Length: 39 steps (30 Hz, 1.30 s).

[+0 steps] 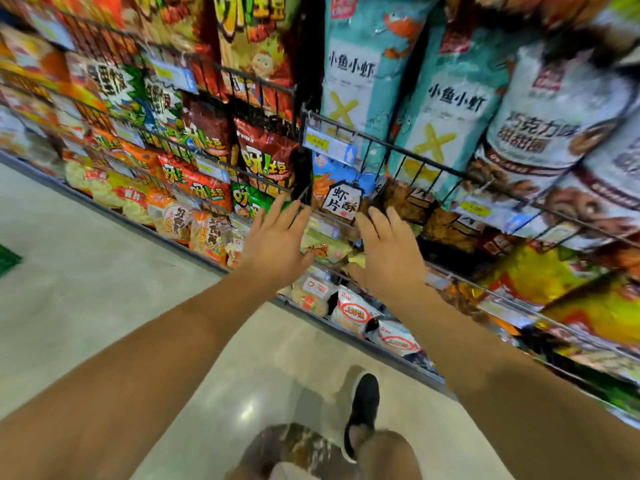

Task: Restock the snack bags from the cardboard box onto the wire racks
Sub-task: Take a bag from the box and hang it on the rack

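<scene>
Both hands reach toward the wire racks (408, 147) with fingers straight and spread, holding nothing: the left hand (277, 237) sits at about 11 o'clock from the black shoe (363, 407), the right hand (388, 251) at about 12. Between and just above them, at the 12 o'clock side, a blue snack bag with a prawn-cracker label (341, 199) stands behind the rack's front wire, which keeps it upright and facing out. The palms face each other, likely framing that bag to straighten or seat it. The teal bags (360, 64) lean on the upper rail at 1 o'clock. The cardboard box is not in view; the pale floor (86, 265) runs off at 9 o'clock
</scene>
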### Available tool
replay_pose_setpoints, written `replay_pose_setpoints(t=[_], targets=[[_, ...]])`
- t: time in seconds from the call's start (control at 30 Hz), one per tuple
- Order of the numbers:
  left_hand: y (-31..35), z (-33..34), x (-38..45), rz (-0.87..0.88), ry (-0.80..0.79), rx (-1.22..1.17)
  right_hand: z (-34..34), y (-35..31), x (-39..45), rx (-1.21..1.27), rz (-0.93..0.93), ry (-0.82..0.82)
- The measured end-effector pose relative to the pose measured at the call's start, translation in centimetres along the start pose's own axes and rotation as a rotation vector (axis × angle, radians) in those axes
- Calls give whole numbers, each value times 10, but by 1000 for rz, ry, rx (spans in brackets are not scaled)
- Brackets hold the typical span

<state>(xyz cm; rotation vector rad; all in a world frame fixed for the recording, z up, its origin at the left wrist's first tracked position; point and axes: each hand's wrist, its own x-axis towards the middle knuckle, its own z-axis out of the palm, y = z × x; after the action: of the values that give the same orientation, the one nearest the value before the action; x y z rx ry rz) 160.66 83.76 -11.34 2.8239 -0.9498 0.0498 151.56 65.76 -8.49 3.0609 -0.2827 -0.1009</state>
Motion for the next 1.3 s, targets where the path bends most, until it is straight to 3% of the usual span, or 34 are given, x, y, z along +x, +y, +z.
replay_pose_setpoints(t=[0.23, 0.43, 0.63, 0.93, 1.3], targets=[[65, -145, -117, 112, -124, -61, -110, -3, -164, 121, 93, -152], [153, -200, -208, 276, -172, -80, -142, 21, -301, 136, 166, -155], [272, -193, -301, 441, -254, -72, -140, 70, -486, 208, 353, -188], [529, -175, -464, 826, -337, -90, -115, 163, -809, 230, 735, -78], [820, -133, -575, 1247, -375, -77, -89, 301, -1063, 247, 1123, -145]])
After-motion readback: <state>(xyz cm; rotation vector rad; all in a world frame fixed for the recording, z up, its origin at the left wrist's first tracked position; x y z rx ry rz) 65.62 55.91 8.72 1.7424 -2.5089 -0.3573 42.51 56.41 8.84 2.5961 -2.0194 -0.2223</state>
